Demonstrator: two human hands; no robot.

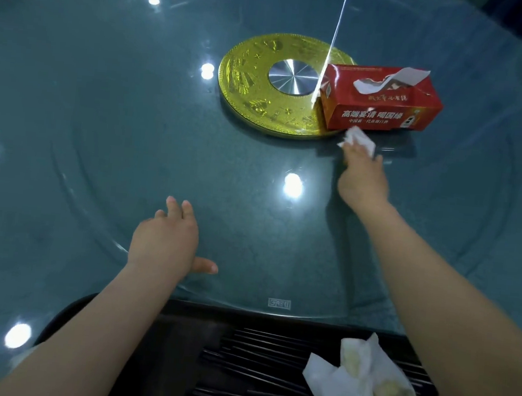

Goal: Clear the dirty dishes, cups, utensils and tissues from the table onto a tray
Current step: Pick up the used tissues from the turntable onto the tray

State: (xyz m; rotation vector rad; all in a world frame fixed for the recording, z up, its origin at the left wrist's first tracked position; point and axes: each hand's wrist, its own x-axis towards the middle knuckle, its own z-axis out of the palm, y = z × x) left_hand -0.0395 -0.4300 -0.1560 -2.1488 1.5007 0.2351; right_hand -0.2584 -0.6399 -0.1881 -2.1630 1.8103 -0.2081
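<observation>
My right hand reaches far across the glass turntable and grips a crumpled white tissue just in front of the red tissue box. My left hand rests open on the near part of the glass, fingers spread, holding nothing. At the bottom edge lies a dark tray with several black chopsticks and a heap of used white tissues on it.
A gold disc with a silver hub sits under the centre of the glass turntable. The red tissue box stands on its right edge, a clean sheet sticking out on top. Ceiling lights glare off the glass.
</observation>
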